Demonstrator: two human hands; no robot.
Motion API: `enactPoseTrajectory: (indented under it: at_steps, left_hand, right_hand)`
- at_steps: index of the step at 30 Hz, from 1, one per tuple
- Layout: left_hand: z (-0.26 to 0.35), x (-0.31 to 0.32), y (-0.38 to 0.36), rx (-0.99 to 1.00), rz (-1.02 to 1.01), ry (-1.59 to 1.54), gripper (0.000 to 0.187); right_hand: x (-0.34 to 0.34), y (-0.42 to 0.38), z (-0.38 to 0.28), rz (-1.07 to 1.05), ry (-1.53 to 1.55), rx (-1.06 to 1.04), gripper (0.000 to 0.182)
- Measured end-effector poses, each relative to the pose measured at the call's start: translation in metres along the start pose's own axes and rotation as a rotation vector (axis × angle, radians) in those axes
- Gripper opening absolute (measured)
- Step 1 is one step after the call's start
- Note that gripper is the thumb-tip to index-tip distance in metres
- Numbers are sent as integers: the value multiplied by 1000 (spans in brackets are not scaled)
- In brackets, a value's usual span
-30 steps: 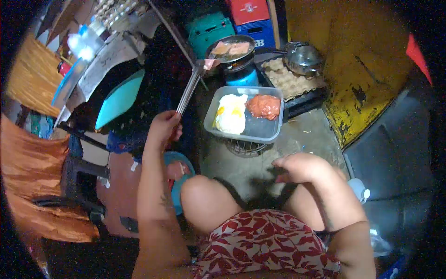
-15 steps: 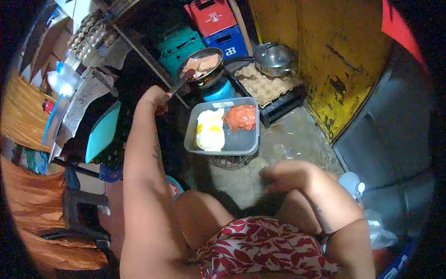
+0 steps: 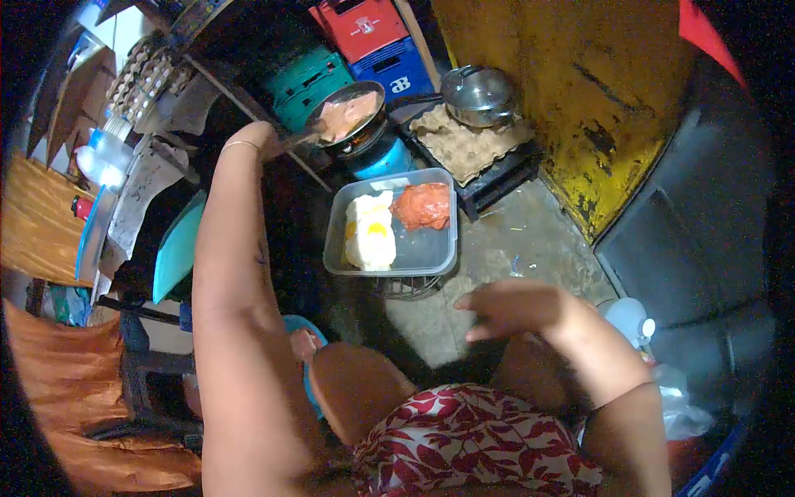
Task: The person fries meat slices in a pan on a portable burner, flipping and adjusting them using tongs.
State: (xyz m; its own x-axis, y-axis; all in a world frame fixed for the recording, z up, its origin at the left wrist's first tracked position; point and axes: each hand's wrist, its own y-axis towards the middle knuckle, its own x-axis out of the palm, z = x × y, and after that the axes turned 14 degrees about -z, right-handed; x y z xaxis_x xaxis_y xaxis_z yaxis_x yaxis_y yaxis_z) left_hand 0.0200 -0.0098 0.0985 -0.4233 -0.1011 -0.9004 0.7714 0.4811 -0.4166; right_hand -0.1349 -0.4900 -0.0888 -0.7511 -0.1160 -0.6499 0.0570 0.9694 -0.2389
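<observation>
My left hand (image 3: 257, 141) is closed round a long-handled cooking utensil (image 3: 295, 142). The utensil's far end reaches the rim of a frying pan (image 3: 371, 132), and its exact shape is hard to make out. Thin pinkish slices of meat (image 3: 349, 116) lie in the pan, which sits over a burner on a blue base (image 3: 383, 159). My right hand (image 3: 507, 306) hovers above my knee with its fingers apart and nothing in it. Between the hands and the pan stands a clear plastic container (image 3: 431, 263), with fried eggs (image 3: 370, 236) on its left and reddish meat (image 3: 422, 205) on its right.
Right of the pan, an egg tray (image 3: 457, 145) and a lidded pot (image 3: 478, 95) rest on a dark stand (image 3: 501, 188). Red (image 3: 358, 29), blue (image 3: 393, 73) and green (image 3: 308, 83) crates stand behind. A blue basin (image 3: 313, 389) is beside my left leg.
My left hand has moved back and left with the utensil, whose end has shifted towards the pan's near-left rim. My right hand's fingers have spread a little. The view has shifted slightly.
</observation>
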Motion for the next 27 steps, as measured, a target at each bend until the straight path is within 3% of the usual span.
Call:
enactPoseTrajectory:
  at_steps: [2, 5, 7, 14, 21, 27]
  left_hand:
    - [12, 7, -24, 8, 107, 2, 28]
    - [24, 22, -28, 13, 271, 272, 28]
    - [38, 37, -41, -38, 307, 225, 27]
    - [63, 55, -61, -72, 289, 295, 26]
    - [73, 33, -79, -24, 300, 363, 27]
    - [73, 48, -42, -30, 358, 271, 29]
  right_hand:
    - [-8, 4, -1, -120, -24, 45, 68]
    - [-7, 0, 1, -104, 14, 42, 69]
    - [-4, 1, 4, -92, 10, 33, 70]
    - [2, -3, 7, -31, -5, 31, 72]
    - [2, 4, 10, -22, -40, 55, 75]
    - [-1, 9, 15, -80, -29, 37, 73]
